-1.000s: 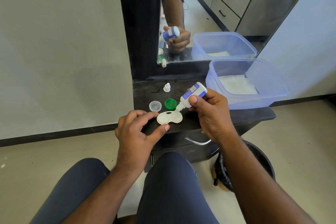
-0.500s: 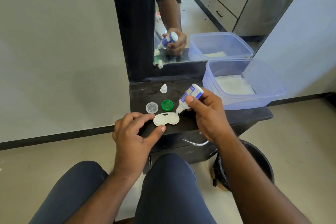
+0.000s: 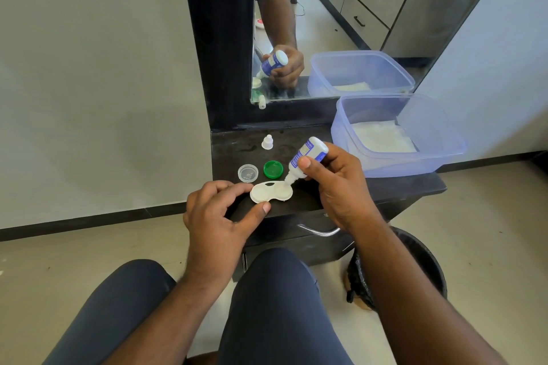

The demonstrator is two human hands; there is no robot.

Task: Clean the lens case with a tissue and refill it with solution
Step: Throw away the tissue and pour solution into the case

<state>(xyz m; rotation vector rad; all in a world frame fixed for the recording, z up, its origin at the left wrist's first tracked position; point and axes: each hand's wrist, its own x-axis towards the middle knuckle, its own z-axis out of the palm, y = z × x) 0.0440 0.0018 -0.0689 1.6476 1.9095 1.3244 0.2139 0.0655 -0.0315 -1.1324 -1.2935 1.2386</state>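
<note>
The white lens case (image 3: pixel 271 192) lay flat at the front edge of the black bench (image 3: pixel 385 187), left of its middle, with both wells uncovered. The left hand (image 3: pixel 219 216) steadied it: the forefinger curled to the case's left end and the thumb tip pressed against its near rim, so that grip pinched the case between them. The right hand (image 3: pixel 335 184) held the solution bottle (image 3: pixel 307 157), a small white one with a blue label, tilted nozzle-down to the left; thumb and fingers were wrapped round its body, and the nozzle tip met the rim of the case's right well. Whether liquid was flowing could not be told.

Just behind the case stood a clear cap (image 3: pixel 248 173) and, beside it to the right, a green cap (image 3: pixel 273 169), both apart from the case. Farther back, nearer the mirror (image 3: pixel 341 24), stood the bottle's small white cap (image 3: pixel 267 142). At the bench's back right corner sat a translucent blue plastic tub (image 3: pixel 444 139) with white tissues (image 3: pixel 382 136) lying in its bottom. A black bin (image 3: pixel 427 270) lined with a dark bag stood on the floor below the bench's right side, behind the right forearm.
</note>
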